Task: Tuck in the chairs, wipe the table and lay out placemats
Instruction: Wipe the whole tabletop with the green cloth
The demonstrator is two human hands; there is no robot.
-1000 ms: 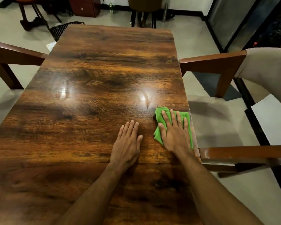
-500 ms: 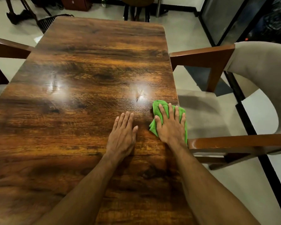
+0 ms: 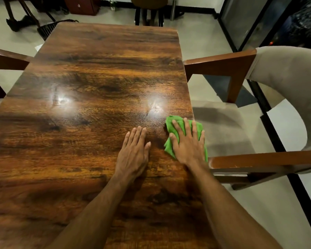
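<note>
The right hand [image 3: 188, 143] lies flat, fingers spread, over the crumpled bright-green cleaning cloth [image 3: 171, 147], pressing it onto the glossy dark-brown wooden table [image 3: 97, 78] at its right edge. With the whole palm bearing down, the cloth should drag evenly instead of bunching, so I take this as the wiping step. The cloth reaches the very edge, close against the near arm of the beige upholstered wooden armchair [image 3: 293, 90]. The left hand [image 3: 134, 150], fingers straight and together, rests palm-down on bare wood just beside the cloth and holds nothing; it probably braces the person's forward lean. The armchair's 2 arms appear to meet the table edge, which likely stops it sliding further under. No placemats are in view, so that step seems ahead. 2 glare patches show faint smears.
</note>
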